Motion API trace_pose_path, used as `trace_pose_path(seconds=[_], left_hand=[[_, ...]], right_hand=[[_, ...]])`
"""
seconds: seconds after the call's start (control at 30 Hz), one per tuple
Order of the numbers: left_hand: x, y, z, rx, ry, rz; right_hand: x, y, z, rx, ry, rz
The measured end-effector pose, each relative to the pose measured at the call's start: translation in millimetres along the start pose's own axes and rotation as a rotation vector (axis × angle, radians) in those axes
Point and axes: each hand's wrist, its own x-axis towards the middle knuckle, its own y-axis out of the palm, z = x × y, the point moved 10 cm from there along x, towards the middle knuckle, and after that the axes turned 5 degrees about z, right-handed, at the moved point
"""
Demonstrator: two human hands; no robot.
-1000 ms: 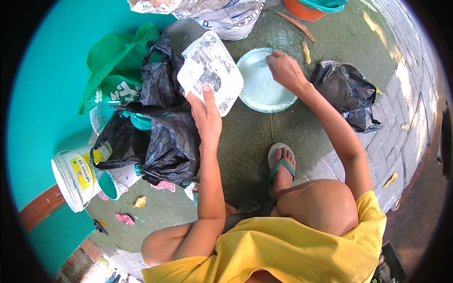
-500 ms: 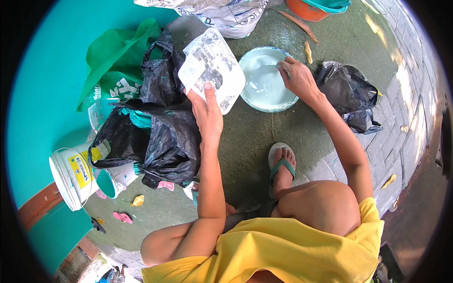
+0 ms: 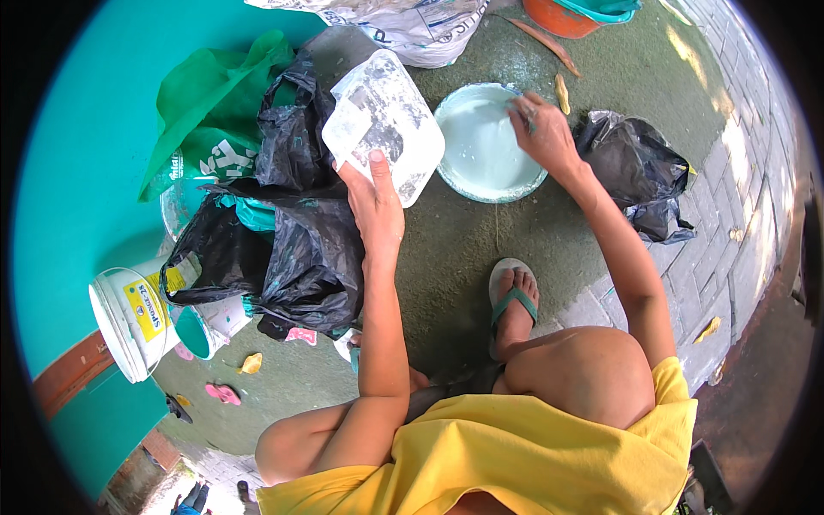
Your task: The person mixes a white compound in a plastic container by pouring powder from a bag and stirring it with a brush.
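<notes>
In my left hand (image 3: 374,199) is a white, squarish plastic tub (image 3: 421,142), its surface patchy with grey and white residue. My thumb lies over its near edge, with the fingers out of sight behind it. Just right of the tub, a round basin (image 3: 491,190) sits on the ground, filled with pale bluish-white liquid (image 3: 481,142). Over the basin's right rim is my right hand (image 3: 546,137), its fingers curled together and slightly smeared by motion. Whatever those fingers grip is hidden.
Black plastic bags (image 3: 313,257) and a green bag (image 3: 210,103) crowd the left, by a white bucket (image 3: 129,322). Another black bag (image 3: 631,159) lies right of the basin. A white sack (image 3: 429,34) and an orange tub (image 3: 558,19) stand at the far side.
My right hand has shifted slightly up and to the right over the basin's rim. A thin shape at its fingertips no longer shows. The left hand and tub have barely moved.
</notes>
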Motion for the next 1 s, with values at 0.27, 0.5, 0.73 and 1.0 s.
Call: trace_pose_path(seconds=[0.27,0.5,0.73,1.0], left_hand=[[0.0,-0.6,3.3,0.011,-0.012,-0.001],[1.6,1.8,2.1,0.014,-0.008,0.002],[2.5,-1.1,5.4,0.022,-0.017,-0.014],[2.7,-3.1,4.5,-0.003,-0.022,-0.014]], right_hand=[[-2.0,17.0,-30.8,-0.069,0.06,0.062],[0.4,20.6,-25.8,0.109,0.019,0.124],[-38.9,54.9,39.2,0.022,-0.281,0.32],[-65.0,45.2,48.7,0.158,-0.061,0.443]])
